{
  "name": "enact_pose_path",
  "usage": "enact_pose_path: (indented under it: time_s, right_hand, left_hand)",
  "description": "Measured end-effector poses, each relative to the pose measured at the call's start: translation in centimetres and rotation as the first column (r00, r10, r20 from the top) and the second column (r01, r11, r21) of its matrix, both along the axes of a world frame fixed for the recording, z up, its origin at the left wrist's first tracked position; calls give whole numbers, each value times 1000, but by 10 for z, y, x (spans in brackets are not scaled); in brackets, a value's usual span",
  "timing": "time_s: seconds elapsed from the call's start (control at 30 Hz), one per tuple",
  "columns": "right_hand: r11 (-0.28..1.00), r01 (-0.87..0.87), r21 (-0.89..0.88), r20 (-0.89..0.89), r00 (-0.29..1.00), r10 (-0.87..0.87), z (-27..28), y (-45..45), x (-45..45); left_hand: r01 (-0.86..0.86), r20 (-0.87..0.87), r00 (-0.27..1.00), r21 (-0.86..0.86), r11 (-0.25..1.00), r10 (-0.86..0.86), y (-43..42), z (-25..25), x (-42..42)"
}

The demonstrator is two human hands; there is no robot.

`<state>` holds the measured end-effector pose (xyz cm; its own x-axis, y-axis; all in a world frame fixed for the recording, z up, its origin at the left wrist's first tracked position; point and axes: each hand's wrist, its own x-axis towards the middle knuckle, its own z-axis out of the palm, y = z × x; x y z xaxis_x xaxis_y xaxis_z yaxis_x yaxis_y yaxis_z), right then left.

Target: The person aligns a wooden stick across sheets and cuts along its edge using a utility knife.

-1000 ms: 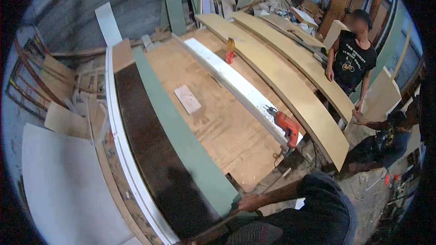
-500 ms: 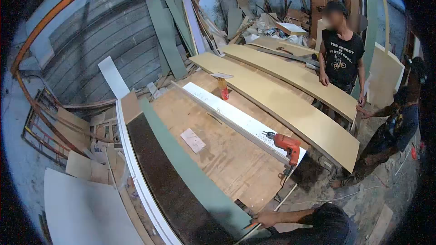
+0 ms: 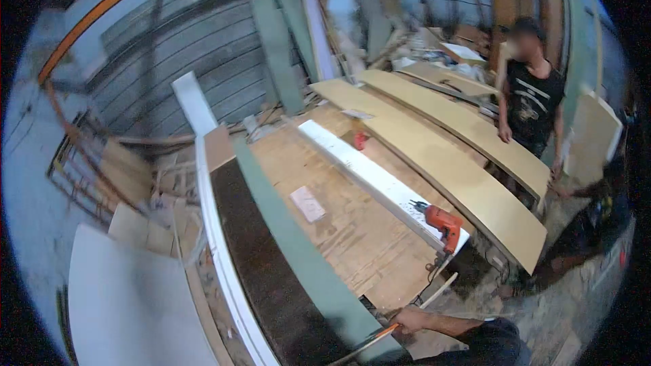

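My right hand (image 3: 409, 320) reaches in from the bottom right in a dark sleeve. Its fingers are wrapped round a thin pale strip (image 3: 442, 290), which runs through the grip towards the bottom edge. A slim orange item (image 3: 387, 331) shows at the fingers; its kind is too blurred to tell. Below the hand lies the end of a long green board (image 3: 291, 244), alongside a dark brown panel (image 3: 254, 244). My left hand is out of view. Further off, a red power drill (image 3: 442, 224) rests on a white board (image 3: 366, 173) strewn with dark bits.
Two long cream boards (image 3: 447, 152) lie across the back right. On the plywood top (image 3: 346, 244) is a small pale pinkish piece (image 3: 308, 203). A person in a black shirt (image 3: 532, 98) stands behind the boards; another person (image 3: 583, 230) bends at the right. White panels (image 3: 135, 298) lean left.
The view has swung left, so the scene sits further right and lower, with blur. My right hand keeps its grip on the strip, and the strip and orange item lie at a flatter slant.
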<state>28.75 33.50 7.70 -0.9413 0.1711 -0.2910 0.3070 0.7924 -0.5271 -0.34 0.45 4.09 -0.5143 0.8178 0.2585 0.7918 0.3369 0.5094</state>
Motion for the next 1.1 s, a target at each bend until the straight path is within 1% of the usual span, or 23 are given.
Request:
enact_pose_path:
  time_s: [0.07,0.1,0.13,0.2,0.23,0.27,0.33,0.37,0.4,0.43,0.47,0.53,0.6,0.63,0.67,0.73,0.8,0.87,0.93,0.97,1.03,1.07,1.1]
  right_hand:
    - [996,82,43,134,987,-87,9,7,4]
    - [996,79,-40,-32,996,-80,-18,10,11]
    - [999,25,-39,-32,999,-27,-15,10,9]
    - [990,105,-90,-121,986,-116,13,-10,7]
    - [980,99,-171,-92,989,-115,15,-21,4]
    - [983,86,-164,-96,990,-103,32,-35,-2]
    - [988,94,-122,-49,994,-101,73,-77,-18]
    - [972,91,-215,-224,964,-140,82,-100,-25]
    - [973,93,-209,-234,962,-143,82,-119,-35]
    - [976,78,-201,-216,969,-122,80,-141,-45]
    - [978,63,-198,-197,975,-103,77,-166,-58]
    - [959,60,-276,-203,972,-119,62,-212,-84]
    - [976,31,-215,-232,969,-82,32,-271,-119]
    - [971,48,-234,-179,980,-92,26,-303,-139]
    - [981,28,-192,-137,989,-55,37,-331,-164]
    - [968,-35,-249,-264,964,-33,29,-386,-209]
    - [935,-97,-342,-353,935,-33,50,-437,-252]
    - [957,-160,-242,-388,920,55,56,-480,-288]
    - [922,-204,-330,-450,892,36,63,-511,-313]
    - [933,-182,-311,-451,892,24,66,-523,-325]
    - [885,-178,-431,-451,891,-41,74,-543,-341]
    - [889,-175,-423,-455,890,-41,87,-547,-348]
    - [882,-164,-442,-527,843,-107,102,-550,-356]
  left_hand:
    - [-43,40,998,45,998,42,4,21,-2]
    - [-74,58,996,82,994,69,7,32,-3]
    - [-112,74,992,132,985,103,6,42,-4]
    - [-169,117,983,274,947,141,3,70,-12]
    - [-203,113,978,359,911,173,-1,80,-16]
    - [-230,100,973,425,875,208,-6,88,-24]
    - [-255,-77,946,417,872,314,-22,90,-42]
    - [-317,-55,942,188,930,332,-40,82,-51]
    - [-325,-8,944,117,938,329,-60,76,-57]
    - [-325,39,946,96,941,322,-77,72,-63]
    - [-319,82,946,92,943,312,-97,67,-66]
    - [-301,148,947,91,949,286,-141,54,-76]
    - [-273,186,949,84,958,254,-197,40,-90]
    - [-260,213,947,78,962,239,-225,36,-100]
    - [-248,222,948,69,966,228,-257,30,-110]
    - [-232,238,948,56,971,212,-314,19,-128]
    - [-226,265,942,57,972,204,-351,10,-146]
    - [-207,275,943,44,977,187,-375,11,-163]
    - [-178,282,946,38,983,160,-389,10,-175]
    - [-171,284,946,37,985,153,-394,13,-181]
    - [-158,297,944,26,987,143,-399,13,-186]
    - [-149,306,942,20,989,136,-399,13,-188]
    - [-143,312,941,10,990,133,-399,13,-189]
